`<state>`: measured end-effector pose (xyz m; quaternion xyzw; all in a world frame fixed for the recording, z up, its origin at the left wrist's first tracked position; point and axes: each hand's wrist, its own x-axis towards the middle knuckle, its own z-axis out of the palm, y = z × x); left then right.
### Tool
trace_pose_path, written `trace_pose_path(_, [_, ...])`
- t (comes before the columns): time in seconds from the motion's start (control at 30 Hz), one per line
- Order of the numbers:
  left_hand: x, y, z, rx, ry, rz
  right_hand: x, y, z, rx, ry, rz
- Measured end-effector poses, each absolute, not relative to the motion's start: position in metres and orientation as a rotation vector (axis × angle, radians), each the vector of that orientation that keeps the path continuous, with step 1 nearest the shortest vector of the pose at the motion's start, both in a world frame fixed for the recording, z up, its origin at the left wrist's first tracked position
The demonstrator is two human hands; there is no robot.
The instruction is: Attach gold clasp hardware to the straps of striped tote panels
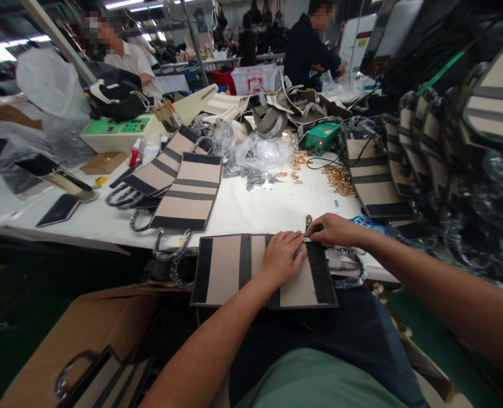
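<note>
A beige and black bag panel (222, 272) lies spread out at the table's front edge and over my lap, with plastic-wrapped handles at both ends. My left hand (282, 258) rests flat on it, right of its middle fold, fingers stretched toward the upper edge. At that edge my right hand (325, 229) has thumb and fingers pinched together. Beside its fingertips are a small upright metal piece (308, 220) and a short pale metal strip (306, 239) on the panel's black band. Exactly what the pinch holds is hidden.
More bag panels (190, 190) are stacked at left and right (373, 181). Gold-coloured metal parts (340, 180) lie in a heap near a green box (322, 139) with a cable. An open cardboard box (85, 334) stands below left. Other people work across the table.
</note>
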<state>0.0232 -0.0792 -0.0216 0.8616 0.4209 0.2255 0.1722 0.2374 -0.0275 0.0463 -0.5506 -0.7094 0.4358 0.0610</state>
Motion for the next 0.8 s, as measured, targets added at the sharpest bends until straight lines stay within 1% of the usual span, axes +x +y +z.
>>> trace_pose_path(0.27, [0.029,-0.077,-0.019,2.349,1.246,0.736,0.235,-0.025,0.043,-1.706,-2.272,1.177])
trace_pose_path(0.5, [0.037,-0.077,-0.023,2.265,1.306,0.864,0.231,-0.029,0.037,-1.803,-2.336,0.978])
trace_pose_path(0.63, [0.042,-0.077,-0.027,2.233,1.355,0.907,0.235,-0.037,0.033,-1.850,-2.315,0.804])
trace_pose_path(0.8, [0.045,-0.076,-0.026,2.226,1.399,0.904,0.246,-0.042,0.040,-1.786,-2.115,0.958])
